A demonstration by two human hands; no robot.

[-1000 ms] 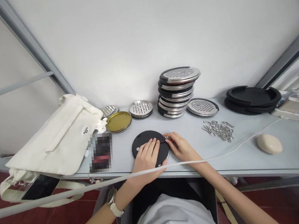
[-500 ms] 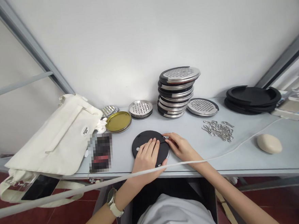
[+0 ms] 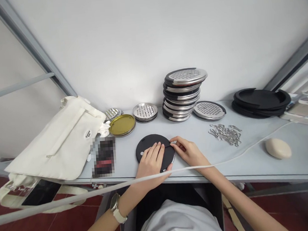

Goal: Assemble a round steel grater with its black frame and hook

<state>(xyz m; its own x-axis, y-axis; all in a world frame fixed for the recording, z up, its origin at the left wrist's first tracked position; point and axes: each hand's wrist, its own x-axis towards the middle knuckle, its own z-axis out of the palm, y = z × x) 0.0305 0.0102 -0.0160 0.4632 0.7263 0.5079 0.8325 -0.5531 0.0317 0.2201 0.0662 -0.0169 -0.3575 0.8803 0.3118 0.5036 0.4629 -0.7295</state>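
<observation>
A round black disc (image 3: 148,145) lies flat on the grey table (image 3: 252,161), right in front of me. My left hand (image 3: 152,161) rests on top of it with fingers stretched out flat. My right hand (image 3: 189,151) pinches a small metal part at the disc's right edge; the part is too small to name. A pile of small metal clips (image 3: 225,133) lies to the right of my right hand.
A stack of perforated metal discs with black rims (image 3: 182,94) stands at the back, one more (image 3: 209,110) beside it. Black discs (image 3: 260,101) are stacked far right. Smaller discs (image 3: 145,112), a gold lid (image 3: 122,125), a white bag (image 3: 60,139) and a pale oval lump (image 3: 277,148) lie around. A white cable (image 3: 96,190) crosses the front.
</observation>
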